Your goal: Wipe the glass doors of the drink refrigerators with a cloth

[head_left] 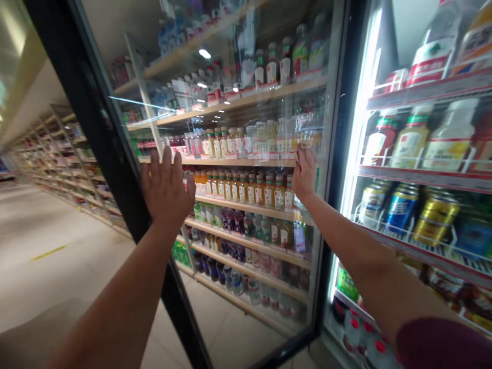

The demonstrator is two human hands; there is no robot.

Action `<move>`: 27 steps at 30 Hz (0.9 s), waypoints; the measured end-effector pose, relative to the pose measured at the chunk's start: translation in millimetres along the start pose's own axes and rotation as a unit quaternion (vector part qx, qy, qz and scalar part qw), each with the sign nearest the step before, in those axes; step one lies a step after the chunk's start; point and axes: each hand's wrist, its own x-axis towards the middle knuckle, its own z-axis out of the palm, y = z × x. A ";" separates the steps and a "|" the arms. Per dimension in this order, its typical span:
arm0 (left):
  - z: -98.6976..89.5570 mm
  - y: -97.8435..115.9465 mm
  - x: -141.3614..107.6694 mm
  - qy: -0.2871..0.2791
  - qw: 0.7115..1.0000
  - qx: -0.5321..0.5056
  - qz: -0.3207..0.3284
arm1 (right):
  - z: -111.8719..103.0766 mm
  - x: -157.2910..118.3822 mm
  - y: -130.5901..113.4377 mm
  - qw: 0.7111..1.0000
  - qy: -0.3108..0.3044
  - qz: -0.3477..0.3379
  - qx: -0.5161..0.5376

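Black-framed clear glass door [246, 110] stands open left of the lit drinks fridge [418, 179]; the bare left hand [167, 187] and bare right hand [305, 174], well apart, lie open-fingered against it.

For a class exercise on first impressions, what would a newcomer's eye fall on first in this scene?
Probably the two raised hands, the left with fingers spread and the right farther right, both at a black-framed glass door. Next, the bright light strip inside the cooler at right, beside shelves with a blue can and a gold can.
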 end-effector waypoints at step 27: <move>-5.4 2.5 -2.7 0.008 1.000 -0.007 0.007 | 32.0 12.6 -114.2 0.986 -0.055 -0.155 0.014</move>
